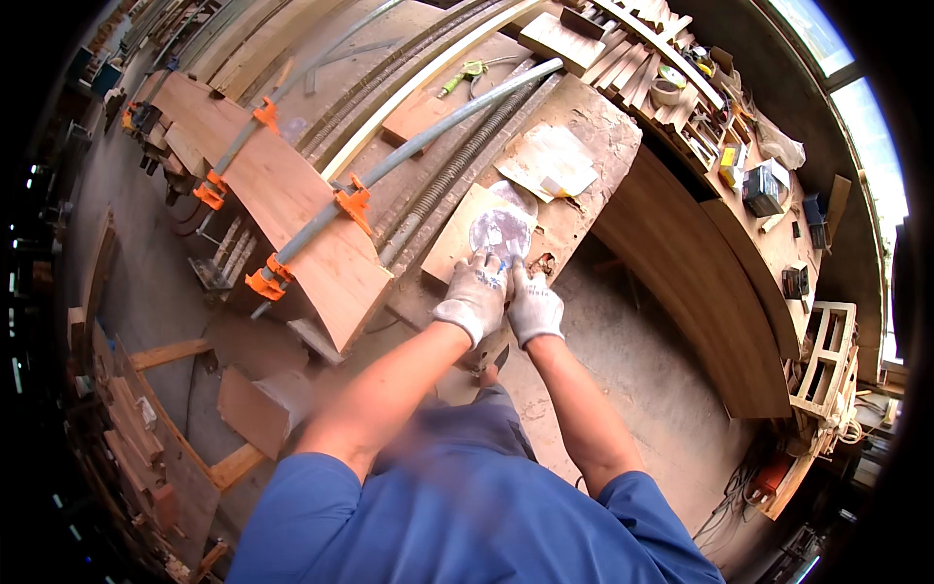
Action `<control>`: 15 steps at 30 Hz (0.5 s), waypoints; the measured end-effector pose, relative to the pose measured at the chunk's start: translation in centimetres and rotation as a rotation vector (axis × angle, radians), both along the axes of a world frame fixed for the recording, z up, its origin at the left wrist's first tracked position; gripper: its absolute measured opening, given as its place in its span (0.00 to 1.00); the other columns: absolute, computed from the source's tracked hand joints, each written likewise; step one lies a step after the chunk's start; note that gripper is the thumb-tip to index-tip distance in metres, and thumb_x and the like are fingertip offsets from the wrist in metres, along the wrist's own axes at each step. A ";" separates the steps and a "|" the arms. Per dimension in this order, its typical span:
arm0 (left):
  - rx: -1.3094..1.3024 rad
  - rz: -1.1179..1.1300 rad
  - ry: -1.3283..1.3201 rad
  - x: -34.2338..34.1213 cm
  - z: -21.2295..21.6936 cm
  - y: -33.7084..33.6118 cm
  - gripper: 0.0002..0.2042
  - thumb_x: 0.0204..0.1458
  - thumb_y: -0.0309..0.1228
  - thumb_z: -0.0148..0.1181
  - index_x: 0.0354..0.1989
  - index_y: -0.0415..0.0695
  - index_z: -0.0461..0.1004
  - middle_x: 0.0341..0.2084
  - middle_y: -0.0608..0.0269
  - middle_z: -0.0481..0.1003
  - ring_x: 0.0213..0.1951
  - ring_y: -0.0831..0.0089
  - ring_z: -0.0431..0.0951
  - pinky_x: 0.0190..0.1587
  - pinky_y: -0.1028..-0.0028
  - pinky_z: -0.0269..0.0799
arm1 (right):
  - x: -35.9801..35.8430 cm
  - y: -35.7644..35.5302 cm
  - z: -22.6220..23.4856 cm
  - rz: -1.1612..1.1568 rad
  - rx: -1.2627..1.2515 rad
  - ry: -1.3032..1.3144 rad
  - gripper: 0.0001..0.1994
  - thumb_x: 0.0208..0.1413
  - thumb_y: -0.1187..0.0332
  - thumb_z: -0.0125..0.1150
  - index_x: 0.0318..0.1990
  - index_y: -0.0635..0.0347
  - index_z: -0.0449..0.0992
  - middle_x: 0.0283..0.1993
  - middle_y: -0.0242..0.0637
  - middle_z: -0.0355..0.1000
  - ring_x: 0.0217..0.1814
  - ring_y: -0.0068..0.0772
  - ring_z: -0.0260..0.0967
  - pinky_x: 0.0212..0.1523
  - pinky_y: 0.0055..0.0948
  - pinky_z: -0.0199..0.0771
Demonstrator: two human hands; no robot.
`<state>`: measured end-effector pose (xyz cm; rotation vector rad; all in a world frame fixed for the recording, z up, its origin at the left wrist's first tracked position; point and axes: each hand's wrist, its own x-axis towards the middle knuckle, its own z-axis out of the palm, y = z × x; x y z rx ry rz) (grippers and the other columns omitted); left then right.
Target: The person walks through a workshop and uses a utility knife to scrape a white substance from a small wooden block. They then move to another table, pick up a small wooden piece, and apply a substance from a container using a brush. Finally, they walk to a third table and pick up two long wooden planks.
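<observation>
Containers: side bench [778,261] on the right carries a dark box [762,191], a small yellow-and-white box [732,164] just beside it and a clear plastic bag [780,146]. Can't make out contents of any of the 3. Tape roll [667,91] sits farther along by a pile of wood strips [608,60].

Around: pale wood board [450,241] lies on the workbench end [608,115]. Whitish-purple disc [498,234] is on the board, overlapping a 2nd disc [516,194]; paper sheet [545,154] just beyond. 2 pipe clamps with orange heads [352,204] cross a wide plank [292,206] at left. Green air gun [467,74] lies past the nearer pipe. Big curved brown panel [700,282] fills the space right of the bench.

Fingers: left hand [475,292] and right hand [535,304], both gloved, side by side at the disc's near edge. Left fingers extended, close together, on the disc; right fingers bunched beside them. Can't tell how far open either is, or whether either grips.
</observation>
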<state>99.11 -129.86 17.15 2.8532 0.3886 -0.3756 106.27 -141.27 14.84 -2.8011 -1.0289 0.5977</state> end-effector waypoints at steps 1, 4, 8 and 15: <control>-0.004 -0.003 0.016 0.0 0.0 -0.2 0.22 0.59 0.33 0.50 0.61 0.42 0.72 0.62 0.52 0.68 0.66 0.56 0.65 0.67 0.57 0.58 | 0.7 0.3 -1.3 -0.025 0.048 -0.020 0.32 0.58 0.66 0.54 0.73 0.46 0.60 0.50 0.52 0.73 0.42 0.52 0.79 0.41 0.48 0.80; -0.029 0.010 0.040 0.0 0.0 -0.3 0.22 0.59 0.34 0.49 0.62 0.42 0.72 0.64 0.51 0.67 0.67 0.55 0.64 0.68 0.57 0.56 | -1.1 -0.1 -1.0 -0.079 0.069 0.004 0.32 0.59 0.65 0.55 0.72 0.45 0.60 0.50 0.52 0.73 0.42 0.52 0.79 0.41 0.49 0.80; -0.002 -0.007 0.058 -0.2 -0.7 -0.1 0.23 0.61 0.36 0.47 0.64 0.43 0.71 0.67 0.50 0.65 0.70 0.54 0.61 0.69 0.56 0.53 | -1.6 -1.7 -1.0 -0.011 0.042 0.027 0.33 0.58 0.66 0.57 0.73 0.45 0.60 0.50 0.52 0.72 0.41 0.52 0.79 0.41 0.48 0.80; 0.026 -0.019 0.094 0.2 -0.9 -0.4 0.24 0.61 0.37 0.46 0.65 0.43 0.70 0.68 0.50 0.64 0.70 0.54 0.60 0.70 0.55 0.52 | -2.1 -1.2 -1.1 -0.059 0.080 -0.011 0.32 0.58 0.68 0.54 0.72 0.44 0.60 0.50 0.53 0.72 0.41 0.54 0.79 0.41 0.48 0.80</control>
